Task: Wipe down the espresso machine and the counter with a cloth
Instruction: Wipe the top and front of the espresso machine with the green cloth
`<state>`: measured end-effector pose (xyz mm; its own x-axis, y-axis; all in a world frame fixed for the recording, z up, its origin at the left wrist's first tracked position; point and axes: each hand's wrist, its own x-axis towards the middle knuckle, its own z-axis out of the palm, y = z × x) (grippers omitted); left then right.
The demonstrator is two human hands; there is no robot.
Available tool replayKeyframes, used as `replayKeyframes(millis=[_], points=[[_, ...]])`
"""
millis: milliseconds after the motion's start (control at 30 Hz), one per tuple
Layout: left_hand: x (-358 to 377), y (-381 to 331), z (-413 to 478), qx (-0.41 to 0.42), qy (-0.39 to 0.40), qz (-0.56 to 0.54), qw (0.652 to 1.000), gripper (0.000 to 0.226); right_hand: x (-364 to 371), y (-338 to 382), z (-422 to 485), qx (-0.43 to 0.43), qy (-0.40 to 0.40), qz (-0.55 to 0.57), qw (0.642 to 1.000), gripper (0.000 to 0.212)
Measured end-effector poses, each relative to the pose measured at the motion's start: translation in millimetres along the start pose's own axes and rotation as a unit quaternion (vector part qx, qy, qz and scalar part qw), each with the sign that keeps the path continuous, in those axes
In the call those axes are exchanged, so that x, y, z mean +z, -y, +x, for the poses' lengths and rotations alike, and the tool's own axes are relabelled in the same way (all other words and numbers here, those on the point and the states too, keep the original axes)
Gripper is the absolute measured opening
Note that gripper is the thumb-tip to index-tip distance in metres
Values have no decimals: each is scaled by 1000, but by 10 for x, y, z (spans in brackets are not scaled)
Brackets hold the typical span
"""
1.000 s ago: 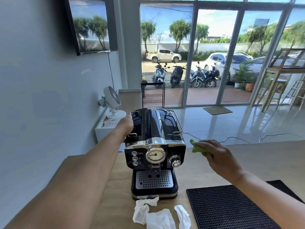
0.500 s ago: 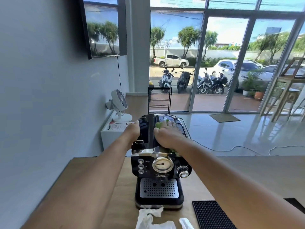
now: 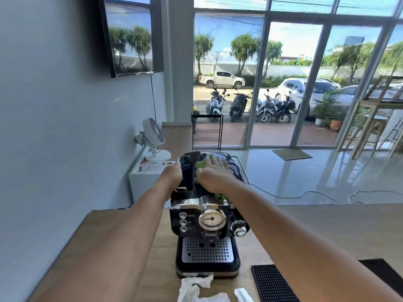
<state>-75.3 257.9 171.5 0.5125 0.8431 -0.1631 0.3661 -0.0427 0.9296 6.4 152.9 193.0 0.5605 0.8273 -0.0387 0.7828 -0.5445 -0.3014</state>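
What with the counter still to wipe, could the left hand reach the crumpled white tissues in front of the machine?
Probably yes: the left hand touches the left side of the espresso machine, and bare counter below leaves a free path to the tissues.

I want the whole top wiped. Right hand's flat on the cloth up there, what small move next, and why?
Probably draw the right hand and cloth back toward the chrome front edge of the espresso machine; they sit toward the top's far end, and the left hand braces its side.

Grey wall (image 3: 54, 127), sunlit windows (image 3: 292, 83) (floor-to-ceiling), glossy floor (image 3: 305, 171)
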Motion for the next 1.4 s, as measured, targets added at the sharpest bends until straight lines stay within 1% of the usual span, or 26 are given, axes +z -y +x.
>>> replayKeyframes(millis=[67,100,133,167,233,300,367,400,433,500,600,667,767,867,933,1000,1100,1167,1233,1333,1400], points=[[-2,8,7,5,7,3,1000,56,18,75,-217,-118,22,-23,993,57],[-4,3,-5,5,7,2,1000,55,43,62,-337,-163,32,-44,985,56],[-10,-2,-13,5,4,-1,1000,56,57,32,-457,-190,32,-65,979,56],[-14,-1,-9,8,4,-3,1000,57,79,-28,-532,-198,20,-76,977,57],[-9,-3,-15,7,8,-9,1000,59,53,-151,-559,-172,1,-63,983,59],[3,-15,-31,2,12,-12,1000,58,-5,-260,-372,-90,-1,-33,995,60],[-3,-7,-21,2,4,-6,1000,57,-69,-293,-78,-4,0,-11,1000,61],[7,-18,-37,3,5,0,1000,57,-77,-287,37,18,0,-1,1000,62],[13,-21,-41,8,3,5,1000,57,-57,-260,133,17,0,2,1000,62],[7,-23,-45,8,1,1,1000,58,-23,-164,167,-50,5,-23,998,60],[6,-18,-28,2,-4,-7,1000,58,-59,-152,-120,-199,23,-89,976,55],[10,-6,12,1,-16,-3,1000,56,-86,-260,-261,-237,40,-83,967,55],[18,-9,39,9,-11,0,1000,53,-118,-362,-128,-209,30,-88,973,56],[2,-11,17,7,2,-14,1000,50,-131,-251,295,-116,-12,-111,987,56],[-6,-21,2,6,4,-26,1000,52,-79,-104,554,-75,-17,-121,990,58],[-14,-14,2,3,-1,-30,1000,55,-3,27,658,-76,-12,-131,988,61],[1,4,37,11,-5,-34,999,53,5,49,484,-135,12,-151,979,60],[13,6,45,22,-8,-26,999,52,-47,-70,326,-168,27,-164,972,58],[8,19,65,21,-5,-28,999,52,-96,-187,360,-148,13,-153,977,57],[7,13,60,19,0,-26,999,51,-193,-246,657,-71,-20,-109,991,51],[5,-13,46,7,1,-25,1000,49,-257,-188,798,-67,-14,-92,993,45]])
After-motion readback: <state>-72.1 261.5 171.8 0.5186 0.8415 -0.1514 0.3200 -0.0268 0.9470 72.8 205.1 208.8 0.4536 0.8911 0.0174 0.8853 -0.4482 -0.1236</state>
